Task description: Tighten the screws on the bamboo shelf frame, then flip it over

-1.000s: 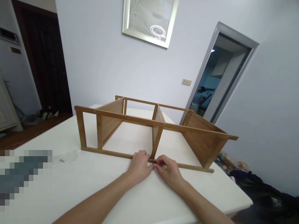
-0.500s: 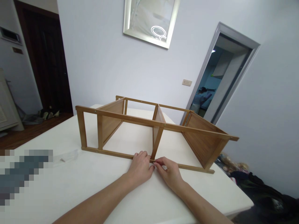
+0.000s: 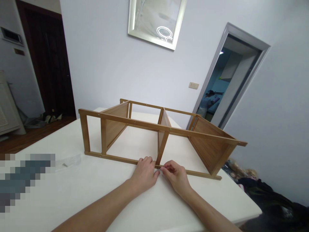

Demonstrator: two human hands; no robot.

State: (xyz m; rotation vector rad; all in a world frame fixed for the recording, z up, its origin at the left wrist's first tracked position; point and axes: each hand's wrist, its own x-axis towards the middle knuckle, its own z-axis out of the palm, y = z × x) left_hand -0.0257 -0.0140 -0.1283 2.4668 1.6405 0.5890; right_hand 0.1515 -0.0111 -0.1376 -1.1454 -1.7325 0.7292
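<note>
A wooden shelf rack (image 3: 145,124) lies on its side on the white table, its panels standing upright between the rails. My left hand (image 3: 145,170) grips the rack's lower near rail just left of the middle crosspiece, fingers over the top and thumb on the near side. Right beside it, my right hand (image 3: 177,177) is closed in a pinch where the middle crosspiece meets that rail. A small metallic screw (image 3: 159,168) shows at its fingertips, against the rail; its far end cannot be made out.
On the left of the white table (image 3: 101,193) lies a clear plastic bag (image 3: 74,159) with a small screw-like piece (image 3: 65,165). A pixelated dark patch covers something nearer the left edge. Dark clothes or bags (image 3: 272,196) are heaped beyond the table's right edge.
My right hand's fingertips have shifted slightly away from the rail joint, showing more of the small screw. My left hand stays on the rail.
</note>
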